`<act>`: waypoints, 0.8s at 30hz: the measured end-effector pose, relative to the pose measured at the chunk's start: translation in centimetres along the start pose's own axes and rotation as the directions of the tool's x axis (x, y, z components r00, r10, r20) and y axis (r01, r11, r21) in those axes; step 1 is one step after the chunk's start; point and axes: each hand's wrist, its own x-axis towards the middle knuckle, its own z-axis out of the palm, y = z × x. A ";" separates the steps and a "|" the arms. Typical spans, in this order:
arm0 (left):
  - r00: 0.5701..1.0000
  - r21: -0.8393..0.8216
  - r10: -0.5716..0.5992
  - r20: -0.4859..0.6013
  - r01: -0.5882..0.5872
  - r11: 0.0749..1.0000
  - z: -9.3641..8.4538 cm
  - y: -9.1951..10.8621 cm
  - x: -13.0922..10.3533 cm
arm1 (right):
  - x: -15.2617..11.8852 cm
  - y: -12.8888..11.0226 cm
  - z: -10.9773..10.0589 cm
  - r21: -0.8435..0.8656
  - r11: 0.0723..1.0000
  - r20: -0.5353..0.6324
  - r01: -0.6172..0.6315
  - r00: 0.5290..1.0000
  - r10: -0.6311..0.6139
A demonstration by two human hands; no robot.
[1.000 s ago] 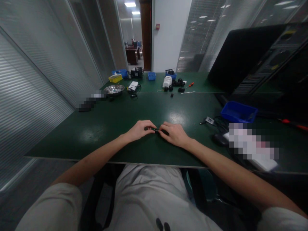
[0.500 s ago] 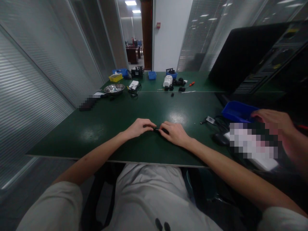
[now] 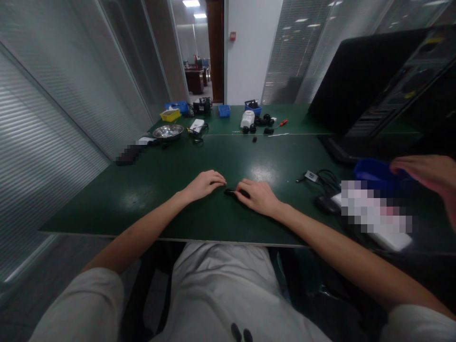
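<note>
A small dark object [image 3: 230, 191] lies low over the green table [image 3: 185, 216], near its front middle. My right hand [image 3: 259, 195] is closed on its right end, with thumb and fingers curled around it. To the left, my left hand [image 3: 205, 184] is apart from the object; its fingers point right and seem close together, but whether anything small is between them is not clear.
At the right, another person's hand [image 3: 427, 172] touches a blue bin [image 3: 375, 175], beside a white box, black mouse [image 3: 326, 205] and cable. Farther back are a metal bowl [image 3: 168, 132], small bins, black parts, an orange screwdriver [image 3: 283, 122] and a computer tower [image 3: 363, 80].
My left hand has moved slightly left and away from the dark object, while my right hand stays on it. The other person's hand and the blue bin have shifted right.
</note>
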 end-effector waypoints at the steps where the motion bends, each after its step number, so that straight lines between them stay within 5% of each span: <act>1: 1.000 -0.004 0.000 -0.009 0.000 1.000 -0.1 0.1 -0.2 | 0.0 0.0 0.0 0.007 1.000 -0.005 0.001 1.000 -0.001; 5: 0.998 -0.039 -0.006 -0.070 0.003 0.999 -0.4 1.5 -0.6 | -0.1 0.2 -0.1 0.054 0.998 -0.043 -0.010 0.999 0.012; 10: 0.997 -0.046 0.059 0.053 -0.057 0.997 0.0 3.4 -0.5 | -0.3 0.4 -0.4 0.123 0.992 -0.123 -0.026 0.992 0.041; 20: 0.999 0.034 0.016 0.029 -0.017 0.999 -0.3 2.0 -0.7 | -0.2 0.6 -0.2 0.148 0.989 -0.146 0.015 0.989 0.007; 24: 0.995 0.063 -0.006 0.102 0.000 0.998 -0.3 2.0 -0.6 | -0.2 0.6 -0.2 0.150 0.989 -0.149 0.016 0.989 0.007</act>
